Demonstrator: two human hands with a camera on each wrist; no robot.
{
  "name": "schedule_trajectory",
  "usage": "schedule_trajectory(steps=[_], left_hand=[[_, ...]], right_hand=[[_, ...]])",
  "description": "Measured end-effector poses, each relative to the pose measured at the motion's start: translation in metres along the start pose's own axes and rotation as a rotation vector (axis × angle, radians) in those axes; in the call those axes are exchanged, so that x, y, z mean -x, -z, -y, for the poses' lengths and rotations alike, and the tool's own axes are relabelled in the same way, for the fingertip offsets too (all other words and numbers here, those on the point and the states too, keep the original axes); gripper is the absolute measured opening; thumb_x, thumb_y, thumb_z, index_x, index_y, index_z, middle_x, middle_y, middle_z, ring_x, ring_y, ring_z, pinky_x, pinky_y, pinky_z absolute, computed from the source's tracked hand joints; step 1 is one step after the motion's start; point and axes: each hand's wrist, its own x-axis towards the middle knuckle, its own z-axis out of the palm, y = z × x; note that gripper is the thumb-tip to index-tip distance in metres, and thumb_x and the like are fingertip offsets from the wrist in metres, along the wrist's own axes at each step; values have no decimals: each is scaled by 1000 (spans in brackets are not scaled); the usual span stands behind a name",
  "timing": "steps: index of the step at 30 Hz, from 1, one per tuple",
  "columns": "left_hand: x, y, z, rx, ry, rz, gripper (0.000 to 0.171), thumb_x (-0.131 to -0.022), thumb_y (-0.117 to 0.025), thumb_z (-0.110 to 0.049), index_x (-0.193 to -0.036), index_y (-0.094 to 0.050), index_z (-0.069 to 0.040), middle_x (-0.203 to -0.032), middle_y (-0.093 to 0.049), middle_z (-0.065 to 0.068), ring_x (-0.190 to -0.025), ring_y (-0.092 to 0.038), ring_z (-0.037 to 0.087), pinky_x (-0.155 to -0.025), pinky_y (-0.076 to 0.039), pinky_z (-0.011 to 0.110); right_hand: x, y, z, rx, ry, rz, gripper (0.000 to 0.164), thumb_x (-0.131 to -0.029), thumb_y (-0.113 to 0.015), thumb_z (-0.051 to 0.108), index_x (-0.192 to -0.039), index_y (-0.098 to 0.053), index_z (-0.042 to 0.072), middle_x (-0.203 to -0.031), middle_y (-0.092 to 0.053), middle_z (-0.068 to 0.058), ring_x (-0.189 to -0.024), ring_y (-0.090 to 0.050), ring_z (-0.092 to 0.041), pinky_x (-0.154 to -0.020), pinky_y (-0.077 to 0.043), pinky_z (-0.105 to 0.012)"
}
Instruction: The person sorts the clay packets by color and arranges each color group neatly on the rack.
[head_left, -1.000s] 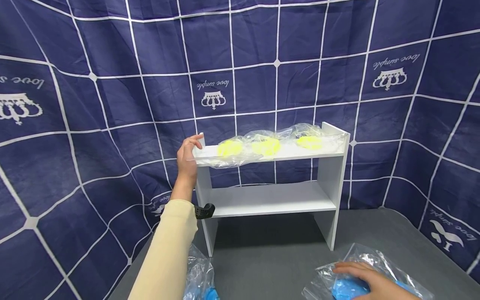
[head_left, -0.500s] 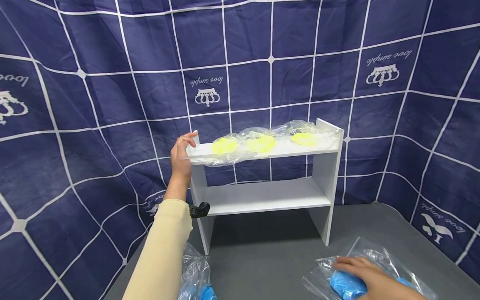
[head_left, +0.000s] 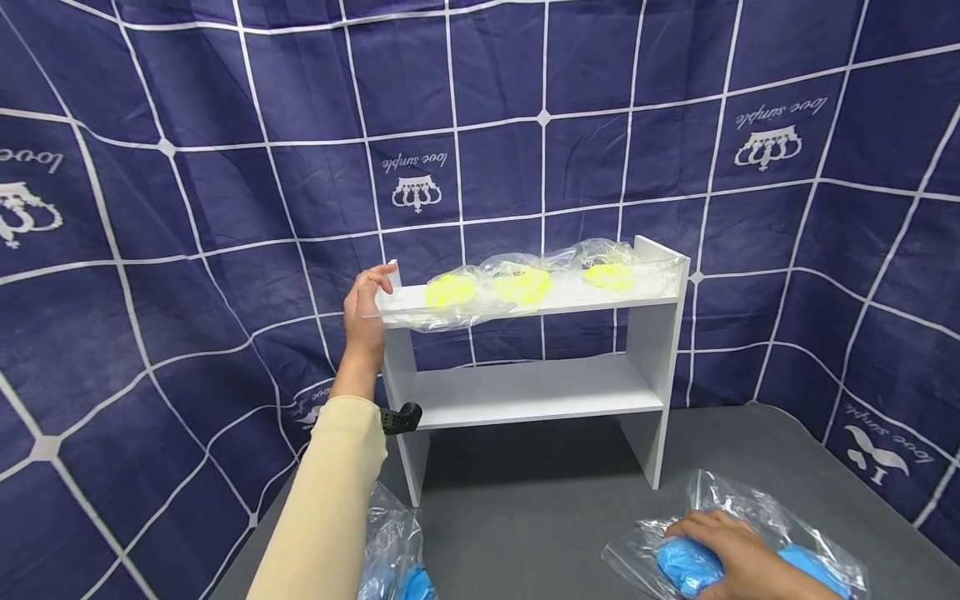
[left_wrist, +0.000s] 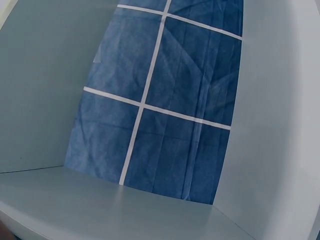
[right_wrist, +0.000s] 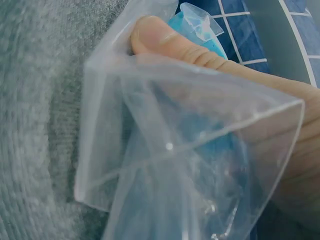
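Observation:
My left hand [head_left: 365, 312] holds the upper left corner of a small white two-tier shelf [head_left: 525, 396], fingers bent over its side panel. On the top board lie three yellow bundles [head_left: 522, 285] in clear plastic bags, the bag film hanging over the front edge. My right hand [head_left: 731, 558] is curled over a blue bundle [head_left: 688, 567] in a clear plastic bag at the lower right. In the right wrist view the thumb [right_wrist: 165, 40] presses along the bag, with loose film [right_wrist: 190, 145] in front. The left wrist view shows the shelf's inside panels [left_wrist: 270, 100], without the left hand's fingers.
A second blue bundle [head_left: 813, 571] in clear film lies beside the right hand. Another bagged blue bundle [head_left: 417, 586] sits at the lower left, near the left sleeve [head_left: 326, 500]. A dark blue checked cloth [head_left: 510, 175] hangs behind the shelf, over a grey surface [head_left: 525, 533].
The right hand has settled lower over the blue bundle, its fingers closing around it. The left hand stays at the shelf corner. The head view has shifted slightly.

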Motion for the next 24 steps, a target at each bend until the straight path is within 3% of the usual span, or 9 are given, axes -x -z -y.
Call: schedule_trajectory(steps=[4, 10, 17, 24], left_hand=[[1, 1, 1, -4, 13, -4, 28, -92, -31, -14, -83, -44, 9, -128, -63, 23, -130, -52, 23, -103, -29, 24], [-1, 0, 3, -13, 12, 4, 25, -93, -32, -18, -76, -47, -8, -129, -63, 21, -129, -52, 21, -102, -31, 25], [-2, 0, 3, -4, 5, 3, 24, -93, -32, -19, -75, -47, -11, -129, -63, 21, -128, -52, 20, -98, -32, 23], [0, 0, 2, -34, 26, 4, 25, -94, -31, -21, -75, -47, -17, -130, -63, 19, -130, -51, 20, -100, -30, 25]], right_hand=[[-1, 2, 4, -22, -24, -3, 72, -49, -87, 59, -112, -61, 36, -105, -64, 17, -94, -54, -4, -69, -43, -32], [-6, 11, 11, -24, -77, -50, 76, -42, -87, 61, -109, -61, 38, -104, -62, 22, -96, -55, -7, -71, -42, -33], [-12, 21, 16, -12, -123, -62, 73, -46, -88, 60, -111, -63, 39, -102, -59, 24, -92, -47, 4, -69, -35, -27], [-18, 28, 20, -20, -136, -70, 64, -46, -90, 58, -100, -59, 44, -98, -56, 29, -91, -50, 4, -72, -40, -33]])
